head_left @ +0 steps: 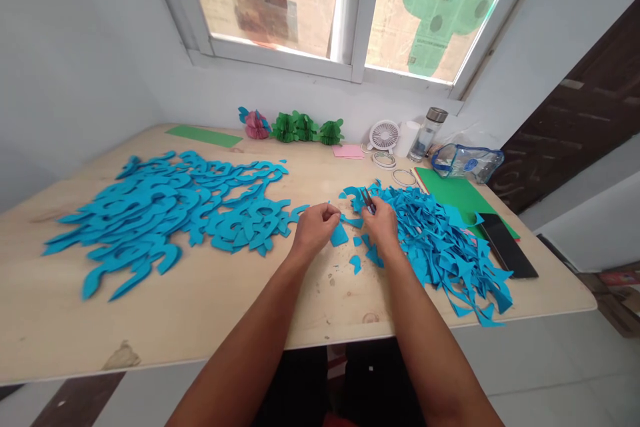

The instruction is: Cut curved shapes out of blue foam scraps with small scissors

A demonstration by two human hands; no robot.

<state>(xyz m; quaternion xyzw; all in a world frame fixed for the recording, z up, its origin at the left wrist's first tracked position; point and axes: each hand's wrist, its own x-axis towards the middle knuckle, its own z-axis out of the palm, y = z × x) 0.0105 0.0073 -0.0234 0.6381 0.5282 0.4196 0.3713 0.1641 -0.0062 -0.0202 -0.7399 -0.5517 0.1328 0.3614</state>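
Observation:
My left hand (315, 227) is closed in a pinch, and a small blue paper piece (339, 235) shows at its fingertips. Part of that paper is hidden behind the fingers. In my right hand (383, 221) is a pair of scissors (369, 200), its blades pointing away from me and slightly left. To the left spreads a large group of blue paper cut-outs (135, 203) with curved, looped outlines, some in stacks. A smaller cluster of cut-outs (250, 223) lies nearer my left hand. Beside my right hand is a heap of blue paper scraps (435, 233).
Along the back of the wooden table (210, 320) stand green paper ornaments (295, 127), a pink one (257, 125), a white fan (384, 136) and a bottle (428, 135). A clear pouch (467, 163), green sheets (455, 193) and a black phone (507, 247) are at right.

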